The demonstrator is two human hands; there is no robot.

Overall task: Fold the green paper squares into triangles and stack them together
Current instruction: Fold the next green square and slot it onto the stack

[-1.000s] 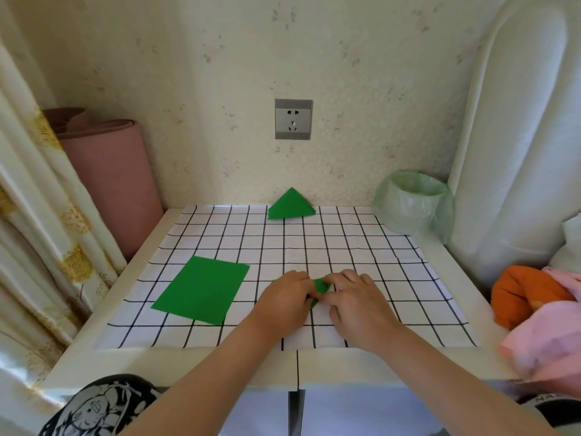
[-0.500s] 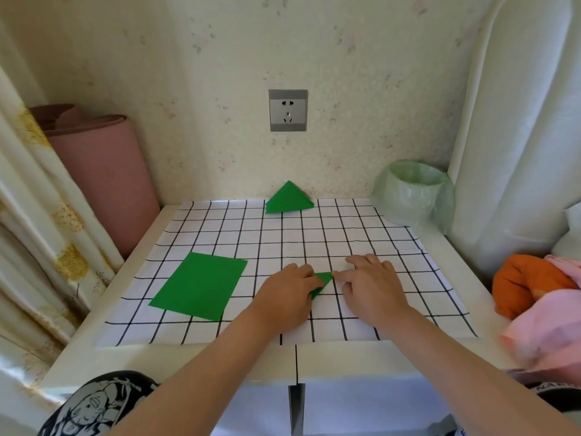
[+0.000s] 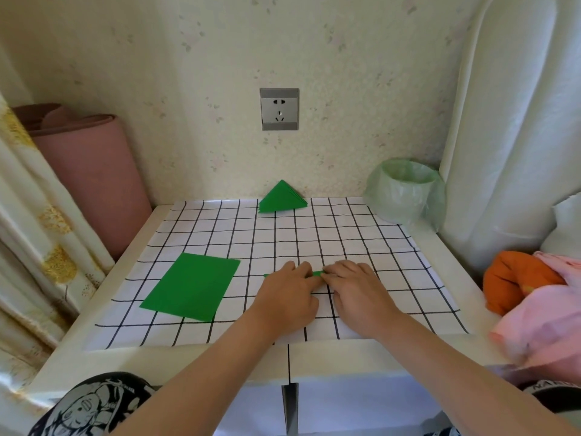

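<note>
A pile of flat green paper squares (image 3: 191, 286) lies on the left of the gridded mat (image 3: 361, 240). Against the back wall sits a stack of folded green triangles (image 3: 280, 199). Both hands press down side by side on one folded green paper (image 3: 317, 273) in the middle of the mat. Only a thin green strip of it shows at the fingertips; the rest is hidden. My left hand (image 3: 287, 297) covers its left part and my right hand (image 3: 355, 291) its right part.
A small bin lined with a green plastic bag (image 3: 405, 191) stands at the back right corner. A rolled pink mat (image 3: 91, 180) and a curtain flank the left side. Orange and pink clothes (image 3: 534, 297) lie at the right. A wall socket (image 3: 279, 109) is above the triangles.
The hands have come closer together over the folded paper and cover more of it; the green tip seen between them earlier now shows as a thin strip. The view has tilted slightly.
</note>
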